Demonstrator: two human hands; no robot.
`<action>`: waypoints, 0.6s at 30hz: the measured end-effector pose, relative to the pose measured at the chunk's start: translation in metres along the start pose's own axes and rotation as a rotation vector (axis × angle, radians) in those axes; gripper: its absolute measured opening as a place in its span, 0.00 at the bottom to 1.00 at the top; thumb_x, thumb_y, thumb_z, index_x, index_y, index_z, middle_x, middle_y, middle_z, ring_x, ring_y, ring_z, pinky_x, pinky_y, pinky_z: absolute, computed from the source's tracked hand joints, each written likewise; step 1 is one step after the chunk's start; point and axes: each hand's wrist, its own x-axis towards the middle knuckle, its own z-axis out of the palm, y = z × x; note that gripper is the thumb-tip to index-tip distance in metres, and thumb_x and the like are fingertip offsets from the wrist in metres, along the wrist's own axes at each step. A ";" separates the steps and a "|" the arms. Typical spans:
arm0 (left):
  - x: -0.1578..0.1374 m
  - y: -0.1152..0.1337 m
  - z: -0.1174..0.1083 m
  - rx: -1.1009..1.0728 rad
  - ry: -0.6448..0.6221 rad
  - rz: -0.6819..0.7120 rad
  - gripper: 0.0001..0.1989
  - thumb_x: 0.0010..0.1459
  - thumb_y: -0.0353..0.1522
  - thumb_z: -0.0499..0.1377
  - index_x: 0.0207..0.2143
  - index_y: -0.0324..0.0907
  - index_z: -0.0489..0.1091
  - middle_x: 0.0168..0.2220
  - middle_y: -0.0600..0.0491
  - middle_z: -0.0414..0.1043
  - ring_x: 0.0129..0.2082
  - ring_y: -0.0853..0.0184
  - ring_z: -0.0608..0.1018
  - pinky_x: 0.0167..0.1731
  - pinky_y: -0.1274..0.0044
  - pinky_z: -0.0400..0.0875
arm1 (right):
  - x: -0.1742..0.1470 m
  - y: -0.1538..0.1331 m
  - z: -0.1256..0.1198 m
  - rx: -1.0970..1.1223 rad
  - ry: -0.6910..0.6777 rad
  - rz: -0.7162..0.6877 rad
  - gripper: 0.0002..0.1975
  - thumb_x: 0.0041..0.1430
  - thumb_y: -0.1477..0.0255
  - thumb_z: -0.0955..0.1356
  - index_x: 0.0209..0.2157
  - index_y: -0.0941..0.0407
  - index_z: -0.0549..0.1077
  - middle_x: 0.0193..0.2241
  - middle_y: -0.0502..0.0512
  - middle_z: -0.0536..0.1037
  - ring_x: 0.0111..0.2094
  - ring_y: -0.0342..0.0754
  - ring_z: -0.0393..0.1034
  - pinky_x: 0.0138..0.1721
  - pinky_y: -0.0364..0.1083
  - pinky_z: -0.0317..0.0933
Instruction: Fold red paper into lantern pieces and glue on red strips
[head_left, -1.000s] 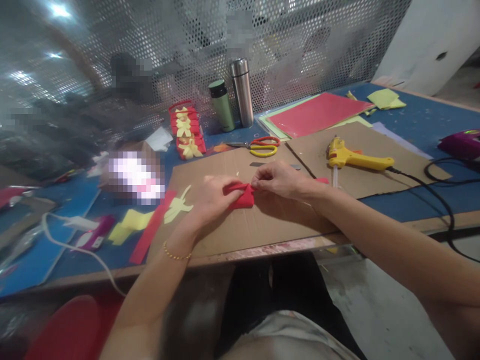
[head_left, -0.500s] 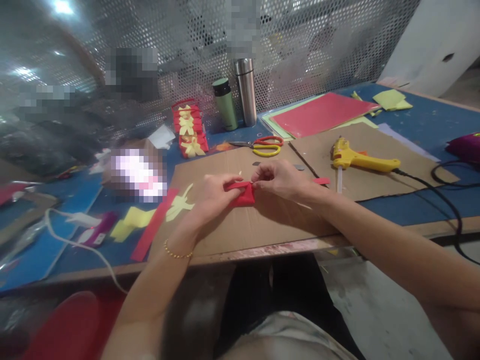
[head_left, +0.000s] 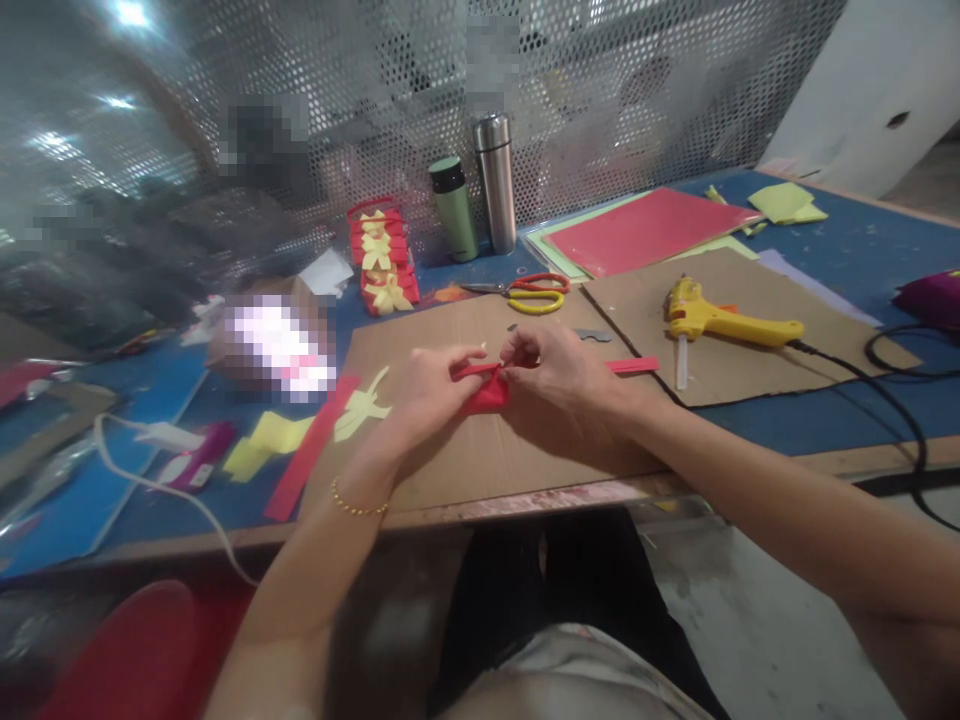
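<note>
Both my hands work on a small folded red paper piece (head_left: 489, 393) over the brown cardboard sheet (head_left: 442, 465). My left hand (head_left: 431, 390) grips its left side, thumb along the upper fold. At its right upper corner, my right hand (head_left: 551, 365) pinches with thumb and forefinger. Left of my left hand lies a pale yellow paper bow (head_left: 363, 405). A narrow red paper strip (head_left: 636, 366) shows beyond my right hand. Scissors (head_left: 536, 292) with red and yellow handles rest on the cardboard's far edge.
A yellow glue gun (head_left: 731, 318) lies on a second cardboard at right, its black cord (head_left: 885, 395) trailing down. A green bottle (head_left: 455, 212) and a steel flask (head_left: 495, 185) stand behind. Several red pieces with yellow bows (head_left: 384, 262) sit at back left. Red sheets (head_left: 652, 230) lie at back right.
My right hand has moved slightly left and down, showing more of the red strip behind it. Both hands keep hold of the red paper piece.
</note>
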 end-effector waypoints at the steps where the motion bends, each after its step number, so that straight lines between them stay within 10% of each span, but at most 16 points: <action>1: 0.000 0.001 -0.001 0.030 0.006 0.008 0.13 0.60 0.34 0.65 0.47 0.49 0.84 0.46 0.49 0.85 0.43 0.57 0.84 0.44 0.67 0.79 | 0.000 0.001 0.001 0.002 -0.001 -0.002 0.04 0.51 0.77 0.71 0.29 0.56 0.73 0.25 0.50 0.78 0.28 0.44 0.70 0.32 0.44 0.61; 13: -0.002 -0.002 -0.011 0.085 0.123 0.104 0.07 0.63 0.33 0.63 0.43 0.45 0.73 0.41 0.51 0.83 0.38 0.61 0.84 0.39 0.71 0.77 | 0.000 -0.006 0.001 0.018 0.025 0.032 0.09 0.46 0.81 0.69 0.29 0.54 0.70 0.26 0.48 0.76 0.27 0.43 0.67 0.31 0.43 0.58; 18: -0.001 -0.003 -0.006 0.208 0.156 0.367 0.08 0.64 0.25 0.57 0.39 0.45 0.75 0.44 0.49 0.78 0.44 0.61 0.79 0.47 0.67 0.73 | -0.002 -0.003 0.001 0.067 0.006 0.017 0.08 0.47 0.80 0.70 0.29 0.54 0.70 0.25 0.48 0.76 0.27 0.44 0.67 0.31 0.44 0.59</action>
